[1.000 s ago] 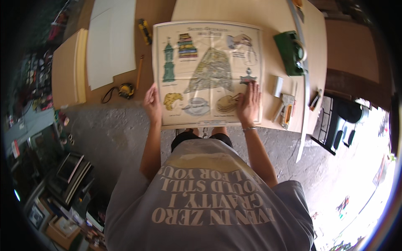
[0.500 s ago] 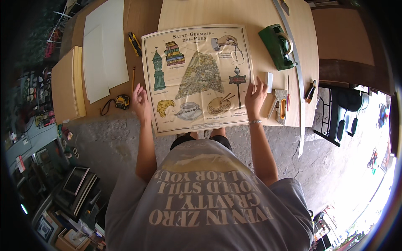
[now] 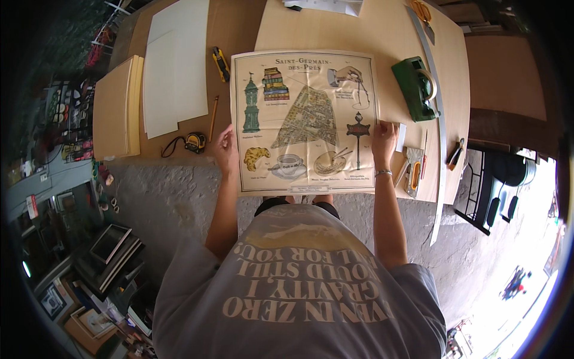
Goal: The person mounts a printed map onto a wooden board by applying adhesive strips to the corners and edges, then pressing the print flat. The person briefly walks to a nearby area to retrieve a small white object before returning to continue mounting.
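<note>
A cream illustrated poster (image 3: 306,122) with a map shape and small drawings lies over the front of the table, its lower part reaching past the front edge. My left hand (image 3: 226,151) is closed at the poster's left edge, fingers curled and partly hidden. At the right edge, my right hand (image 3: 384,145) pinches the paper, with a bracelet on that wrist. Faint creases run across the sheet. Just beyond my right hand lie a small white block (image 3: 400,136) and a staple gun (image 3: 412,170).
A green tape dispenser (image 3: 412,90), a long metal ruler (image 3: 441,131), scissors (image 3: 423,15) and pliers (image 3: 455,153) are on the right. On the left are a utility knife (image 3: 220,64), a pencil (image 3: 213,118), a tape measure (image 3: 195,142), white board sheets (image 3: 173,78) and a wooden panel (image 3: 113,110).
Both hands have gone from loosely open beside the poster to closed at its side edges. The poster sits straighter. The whole view has shifted, showing more of the table's far side.
</note>
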{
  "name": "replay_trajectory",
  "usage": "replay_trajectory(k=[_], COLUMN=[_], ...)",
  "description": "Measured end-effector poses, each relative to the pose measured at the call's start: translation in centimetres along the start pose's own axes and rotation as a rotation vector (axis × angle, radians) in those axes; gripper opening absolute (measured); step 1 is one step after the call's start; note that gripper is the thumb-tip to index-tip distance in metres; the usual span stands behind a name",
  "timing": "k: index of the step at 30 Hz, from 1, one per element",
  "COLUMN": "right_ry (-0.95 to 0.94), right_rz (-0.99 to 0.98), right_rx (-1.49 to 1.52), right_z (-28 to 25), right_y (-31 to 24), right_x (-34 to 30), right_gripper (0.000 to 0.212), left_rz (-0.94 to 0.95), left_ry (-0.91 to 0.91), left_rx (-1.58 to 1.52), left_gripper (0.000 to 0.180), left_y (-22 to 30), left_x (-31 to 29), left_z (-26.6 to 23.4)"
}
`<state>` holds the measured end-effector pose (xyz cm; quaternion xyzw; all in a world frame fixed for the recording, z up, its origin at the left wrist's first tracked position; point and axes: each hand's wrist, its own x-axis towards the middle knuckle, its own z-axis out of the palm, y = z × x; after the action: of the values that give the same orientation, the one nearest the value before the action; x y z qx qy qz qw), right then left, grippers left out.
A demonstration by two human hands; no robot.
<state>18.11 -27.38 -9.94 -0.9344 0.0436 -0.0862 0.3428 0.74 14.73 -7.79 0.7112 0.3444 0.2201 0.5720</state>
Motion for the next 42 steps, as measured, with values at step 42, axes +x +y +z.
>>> replay_trajectory(k=[42], right_ry=[0.178], right_rz=[0.044], right_rx=[0.257], right_z=[-7.1], right_y=[2.2], right_x=[3.3], right_gripper=[0.025], left_rz=[0.41], left_ry=[-0.09], left_rx=[0.436], left_gripper=[0.019], left_y=[35.5], left_x=[6.5], left_z=[2.5])
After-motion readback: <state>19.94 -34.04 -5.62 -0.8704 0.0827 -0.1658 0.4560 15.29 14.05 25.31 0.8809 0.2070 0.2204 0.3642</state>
